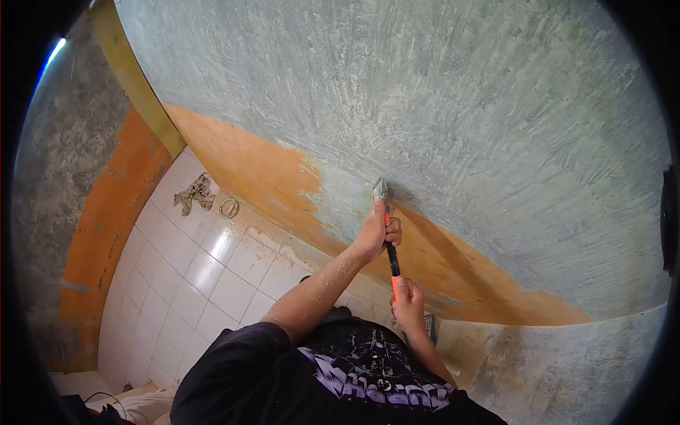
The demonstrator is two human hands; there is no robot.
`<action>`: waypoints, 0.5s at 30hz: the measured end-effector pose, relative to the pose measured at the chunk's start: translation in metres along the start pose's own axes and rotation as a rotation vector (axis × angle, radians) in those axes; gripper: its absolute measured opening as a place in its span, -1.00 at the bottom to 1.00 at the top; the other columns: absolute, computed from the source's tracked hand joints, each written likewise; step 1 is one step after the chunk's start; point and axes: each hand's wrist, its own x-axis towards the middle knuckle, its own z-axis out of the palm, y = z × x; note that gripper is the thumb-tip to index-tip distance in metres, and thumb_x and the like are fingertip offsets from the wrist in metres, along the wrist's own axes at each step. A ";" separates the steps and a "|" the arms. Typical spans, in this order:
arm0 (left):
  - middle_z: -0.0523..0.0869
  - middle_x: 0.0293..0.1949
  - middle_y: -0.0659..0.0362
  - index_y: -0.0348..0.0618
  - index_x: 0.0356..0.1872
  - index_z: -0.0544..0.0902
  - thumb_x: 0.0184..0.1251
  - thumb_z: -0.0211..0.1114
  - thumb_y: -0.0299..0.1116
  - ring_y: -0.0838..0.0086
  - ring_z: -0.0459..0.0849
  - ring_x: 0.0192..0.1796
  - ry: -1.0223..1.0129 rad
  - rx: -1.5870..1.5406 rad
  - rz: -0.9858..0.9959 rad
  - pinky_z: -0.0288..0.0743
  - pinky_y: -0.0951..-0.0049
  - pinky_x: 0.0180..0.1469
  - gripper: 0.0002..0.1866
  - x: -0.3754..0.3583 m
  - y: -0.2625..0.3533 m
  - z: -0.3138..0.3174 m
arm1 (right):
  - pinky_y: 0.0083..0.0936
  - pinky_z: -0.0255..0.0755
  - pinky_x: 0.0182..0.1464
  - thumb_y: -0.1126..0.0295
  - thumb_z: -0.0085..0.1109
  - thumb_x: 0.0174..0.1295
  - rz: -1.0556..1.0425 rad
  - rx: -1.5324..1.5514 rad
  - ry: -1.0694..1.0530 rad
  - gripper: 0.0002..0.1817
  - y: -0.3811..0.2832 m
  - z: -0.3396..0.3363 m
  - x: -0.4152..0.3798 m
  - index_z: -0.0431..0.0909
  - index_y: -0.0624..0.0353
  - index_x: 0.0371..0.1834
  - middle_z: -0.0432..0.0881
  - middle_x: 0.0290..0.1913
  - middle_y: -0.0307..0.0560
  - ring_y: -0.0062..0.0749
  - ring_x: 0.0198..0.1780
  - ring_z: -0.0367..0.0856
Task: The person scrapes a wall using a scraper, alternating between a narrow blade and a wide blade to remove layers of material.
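A long-handled scraper (394, 263) with a black and orange handle is held in both my hands, tilted up against the wall. Its metal head (380, 187) is at the wall, by the border between bare grey and orange paint; whether the edge touches is hard to tell. My left hand (377, 230) wraps the handle just below the head, thumb laid along it. Lower down, my right hand (409, 304) closes round the orange end of the handle. Pale dust specks my left forearm. Orange paint (248, 152) covers a lower band of the wall (453, 92).
White floor tiles (180, 273) lie at the left, with paint flakes along the wall's foot. A crumpled cloth (195, 195) and a roll of tape (229, 207) rest near the corner. A second wall (106, 212), grey and orange, rises at far left. Pale fabric (145, 404) lies bottom left.
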 end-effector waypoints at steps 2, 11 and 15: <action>0.14 -0.61 0.39 0.10 -0.21 0.26 0.47 -0.26 0.40 0.62 0.13 -0.60 0.043 -0.044 -0.064 0.16 0.51 -0.44 -0.45 -0.001 -0.002 0.007 | -0.64 0.17 -0.63 0.08 0.01 0.52 0.009 0.021 0.006 -0.61 -0.001 -0.001 -0.003 0.56 0.22 -0.23 0.36 -0.64 -0.38 -0.72 -0.68 0.30; 0.14 -0.62 0.39 0.09 -0.17 0.26 0.46 -0.28 0.41 0.63 0.12 -0.62 0.028 -0.014 0.010 0.16 0.51 -0.44 -0.43 0.001 0.010 -0.006 | -0.66 0.16 -0.64 0.08 0.04 0.51 -0.020 -0.010 0.007 -0.62 0.000 0.013 0.007 0.56 0.22 -0.22 0.36 -0.62 -0.39 -0.73 -0.67 0.31; 0.13 -0.63 0.39 0.09 -0.15 0.26 0.45 -0.28 0.42 0.63 0.12 -0.62 0.024 0.010 -0.017 0.17 0.48 -0.44 -0.43 -0.004 0.011 0.000 | -0.66 0.16 -0.64 0.08 0.06 0.50 0.022 0.006 0.004 -0.62 -0.007 0.010 0.001 0.56 0.23 -0.21 0.36 -0.59 -0.38 -0.72 -0.67 0.30</action>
